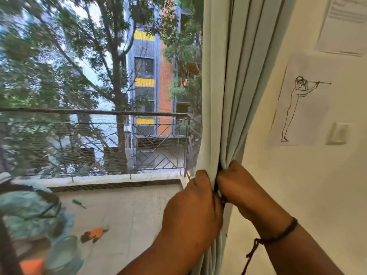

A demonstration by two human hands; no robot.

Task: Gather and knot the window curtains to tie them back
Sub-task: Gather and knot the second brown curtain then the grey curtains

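Both hands grip the pale green curtain (220, 100) at the window's right edge: the left hand (195, 203) curls round the gathered folds from the left, the right hand (240, 187) from the right. Bunched fabric rises between them, beside the wall (297, 175).

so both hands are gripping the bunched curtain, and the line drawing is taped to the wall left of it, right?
Not quite. Both hands, left and right, do grip the bunched curtain, but the line drawing is on the wall to the right of it, not the left. Left of the curtain is the window. The head view shows this.
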